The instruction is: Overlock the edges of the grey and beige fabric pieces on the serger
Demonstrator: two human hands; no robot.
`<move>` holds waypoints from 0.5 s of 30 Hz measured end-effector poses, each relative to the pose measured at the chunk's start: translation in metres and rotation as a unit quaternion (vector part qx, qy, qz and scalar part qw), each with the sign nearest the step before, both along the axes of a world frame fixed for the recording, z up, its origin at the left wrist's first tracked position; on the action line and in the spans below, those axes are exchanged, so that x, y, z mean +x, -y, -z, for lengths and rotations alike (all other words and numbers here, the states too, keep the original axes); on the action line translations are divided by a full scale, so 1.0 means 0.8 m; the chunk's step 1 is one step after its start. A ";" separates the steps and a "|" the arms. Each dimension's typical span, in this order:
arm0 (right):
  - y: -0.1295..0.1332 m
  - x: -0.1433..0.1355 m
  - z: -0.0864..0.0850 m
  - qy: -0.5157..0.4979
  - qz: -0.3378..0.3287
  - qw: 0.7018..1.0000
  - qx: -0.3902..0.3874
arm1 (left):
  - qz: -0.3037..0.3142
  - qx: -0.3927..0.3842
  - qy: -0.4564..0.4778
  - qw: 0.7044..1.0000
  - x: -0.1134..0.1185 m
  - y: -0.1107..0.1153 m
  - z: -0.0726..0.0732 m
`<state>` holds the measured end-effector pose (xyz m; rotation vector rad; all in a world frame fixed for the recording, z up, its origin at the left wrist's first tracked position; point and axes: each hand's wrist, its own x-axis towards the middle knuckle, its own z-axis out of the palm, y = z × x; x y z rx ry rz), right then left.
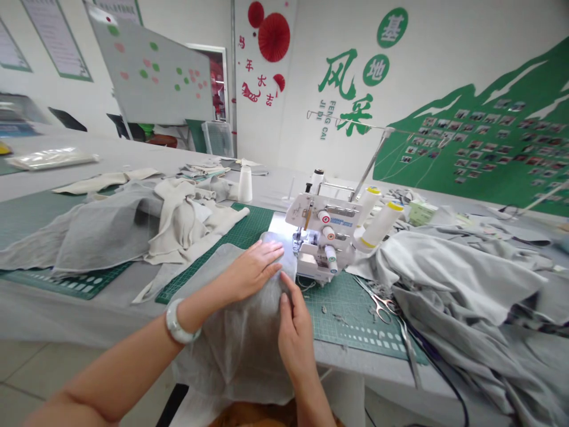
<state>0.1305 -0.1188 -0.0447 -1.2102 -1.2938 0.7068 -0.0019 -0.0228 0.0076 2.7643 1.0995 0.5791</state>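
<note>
Green mats line your desk. Your left hand lies flat, fingers close together, apparently steadying grey cloth beside the sewing machine; your right hand, fingers narrowly parted, perhaps guides its edge.

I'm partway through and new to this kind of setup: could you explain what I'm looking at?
There's no robot here. One head-worn camera looks forward and down at the wearer's own bare hands. The left hand, with a bangle at its wrist, lies flat on thin grey fabric. The right hand touches that fabric too; whether it pinches it, I can't tell. The fabric reaches a small white sewing machine, lit near its needle area. On the table are a green cutting mat, scissors, a white thread cone and heaped grey cloth.
</note>
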 end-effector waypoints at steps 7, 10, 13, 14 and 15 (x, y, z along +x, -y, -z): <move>0.002 -0.010 0.005 0.004 -0.007 1.000 -0.009 | 0.037 -0.010 0.013 0.999 -0.004 -0.026 -0.002; 0.004 -0.007 0.007 0.005 0.006 1.000 -0.012 | 0.022 0.004 0.005 1.000 -0.002 -0.025 -0.002; 0.007 -0.003 0.008 0.003 0.018 1.000 -0.011 | 0.003 0.029 0.001 1.000 0.002 -0.018 -0.005; 0.008 -0.002 0.008 0.002 0.020 1.000 -0.012 | 0.005 0.035 0.002 0.999 0.004 -0.016 -0.006; 0.008 -0.001 0.008 0.002 0.022 1.000 -0.014 | 0.012 0.037 0.005 0.999 0.005 -0.014 -0.008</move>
